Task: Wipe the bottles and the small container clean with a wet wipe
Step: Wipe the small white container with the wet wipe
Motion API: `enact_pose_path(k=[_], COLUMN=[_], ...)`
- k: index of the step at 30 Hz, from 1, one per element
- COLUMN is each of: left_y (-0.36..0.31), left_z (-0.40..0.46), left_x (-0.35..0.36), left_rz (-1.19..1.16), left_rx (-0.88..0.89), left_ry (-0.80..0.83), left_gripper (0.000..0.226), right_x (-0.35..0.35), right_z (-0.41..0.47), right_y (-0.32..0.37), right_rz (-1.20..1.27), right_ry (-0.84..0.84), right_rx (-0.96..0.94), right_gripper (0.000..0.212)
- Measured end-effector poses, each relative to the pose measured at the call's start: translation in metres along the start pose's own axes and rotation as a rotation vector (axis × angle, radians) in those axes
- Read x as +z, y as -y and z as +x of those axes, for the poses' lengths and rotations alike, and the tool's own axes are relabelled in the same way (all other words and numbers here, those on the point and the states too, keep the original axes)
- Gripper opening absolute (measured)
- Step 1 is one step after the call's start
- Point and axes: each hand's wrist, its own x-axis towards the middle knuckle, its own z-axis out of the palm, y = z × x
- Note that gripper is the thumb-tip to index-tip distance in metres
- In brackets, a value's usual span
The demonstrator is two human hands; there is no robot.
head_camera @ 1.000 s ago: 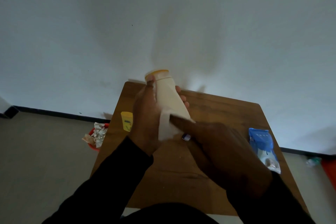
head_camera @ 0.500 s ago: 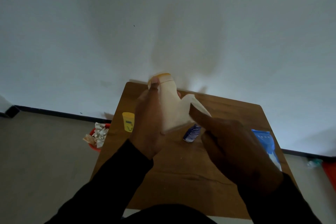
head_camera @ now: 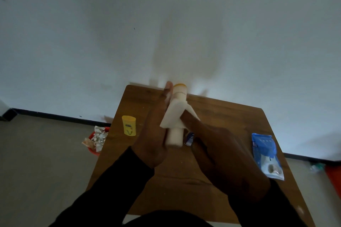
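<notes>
Head view, with places given relative to the wooden table (head_camera: 230, 127). Left of the table, on the grey floor (head_camera: 36, 162), a red bin (head_camera: 93, 146) holds crumpled white wipes, and a dark skirting strip (head_camera: 55, 116) runs where the floor meets the pale wall (head_camera: 166, 14) behind the table. On the table near its left edge a small yellow container (head_camera: 129, 125) stands upright. Above the table's middle the left hand (head_camera: 153, 134) grips a white bottle (head_camera: 175, 134) with a yellow cap, held tilted with the cap toward the wall, the fingers wrapped round its far side. The right hand (head_camera: 221, 156) presses a white wet wipe (head_camera: 174, 114) against the bottle's upper body, its fingers pinching the wipe; both forearms wear dark sleeves. A small blue-and-white bottle (head_camera: 190, 139) shows partly on the table between the hands, mostly hidden. Near the table's right edge lies a blue wipes packet (head_camera: 265, 155), flat. Right of the table the floor shows an orange-red object (head_camera: 334, 177), cut off by the frame
</notes>
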Motion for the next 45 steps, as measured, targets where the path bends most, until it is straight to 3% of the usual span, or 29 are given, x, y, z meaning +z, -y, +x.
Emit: enact_pose_path(k=[5, 8, 10, 13, 17, 18, 22, 26, 31, 38, 42, 45], left_y=[0.005, 0.005, 0.001, 0.002, 0.007, 0.006, 0.003, 0.001, 0.0, 0.005, -0.006, -0.008], left_z=[0.0, 0.0, 0.003, 0.014, 0.026, 0.027, 0.029, 0.024, 0.025, 0.018, 0.019, 0.015], left_x=[-0.002, 0.002, 0.005, -0.004, -0.021, -0.023, -0.019, -0.019, -0.023, -0.005, -0.014, -0.006], left_rz=[-0.028, -0.085, -0.154, -0.305, -0.491, -0.535, -0.685, -0.832, -0.824, -0.858, -0.807, -0.732], left_rx=[-0.176, -0.221, -0.179, -0.055, -0.077, -0.105, -0.237, -0.298, -0.301, -0.36, -0.292, -0.201], left_ry=[0.174, 0.221, 0.157, -0.087, -0.257, -0.235, -0.135, -0.033, -0.034, -0.005, 0.007, -0.014], left_gripper=[0.06, 0.043, 0.042, 0.046, 0.074, 0.072, 0.028, 0.028, 0.031, 0.037, 0.045, 0.051], right_x=[-0.003, -0.01, -0.012, -0.002, 0.0, -0.001, 0.004, 0.007, 0.003, 0.005, 0.001, -0.003], right_z=[0.01, 0.017, 0.014, 0.0, -0.007, -0.007, -0.003, 0.0, -0.007, 0.002, -0.007, -0.008], right_y=[-0.01, -0.017, -0.01, 0.004, 0.01, 0.01, 0.012, 0.003, -0.003, 0.01, 0.002, 0.006], right_rz=[-0.052, -0.025, -0.049, 0.018, 0.015, 0.019, -0.001, -0.061, -0.074, -0.076, -0.05, -0.065], right_ry=[-0.131, -0.169, -0.126, 0.037, 0.14, 0.135, 0.145, 0.126, 0.145, 0.083, 0.064, 0.154], right_rx=[0.037, 0.063, 0.017, -0.002, 0.024, 0.022, -0.022, -0.015, 0.041, -0.058, -0.009, 0.044], right_gripper=[0.058, 0.06, 0.059, 0.066, 0.065, 0.063, 0.059, 0.055, 0.055, 0.05, 0.056, 0.058])
